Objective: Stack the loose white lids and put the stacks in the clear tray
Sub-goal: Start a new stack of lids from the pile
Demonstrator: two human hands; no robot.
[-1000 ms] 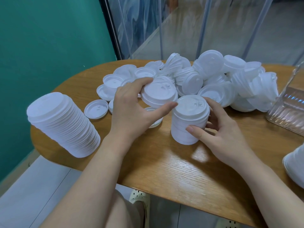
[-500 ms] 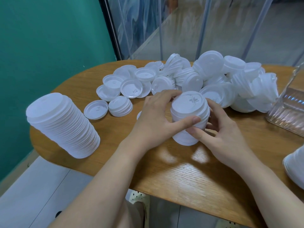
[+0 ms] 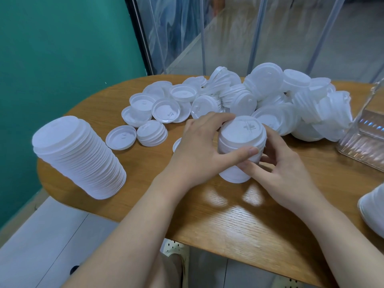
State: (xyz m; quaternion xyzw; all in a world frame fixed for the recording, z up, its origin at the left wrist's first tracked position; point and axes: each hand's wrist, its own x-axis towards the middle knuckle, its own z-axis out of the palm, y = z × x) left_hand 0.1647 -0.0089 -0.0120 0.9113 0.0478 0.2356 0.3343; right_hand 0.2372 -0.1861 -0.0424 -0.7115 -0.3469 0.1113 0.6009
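Both hands are on the working stack at table centre. Left hand wraps it from 9 o'clock, fingers over the far rim, thumb across the near side. Right hand cups it from 3 o'clock, fingers curled round the lower part. Both gripping, neither free.

Stack axis: near vertical, top leaning slightly toward 11 o'clock, base on the wooden table. Upper lids look not fully seated, though the thumb covers that band, so I can't be sure.

Key relation: clear tray lies at 3 o'clock from the stack, on the right hand's side and well apart. The right hand is nearer, so my guess is it carries.

Loose lids are heaped from 11 to 2 o'clock just behind the stack; a few singles and a short stack sit at 10 o'clock, closer to the left hand. Tall finished stack stands at 9 o'clock, near the table edge, leaning. Another stack shows at the right frame edge, 4 o'clock, cropped.
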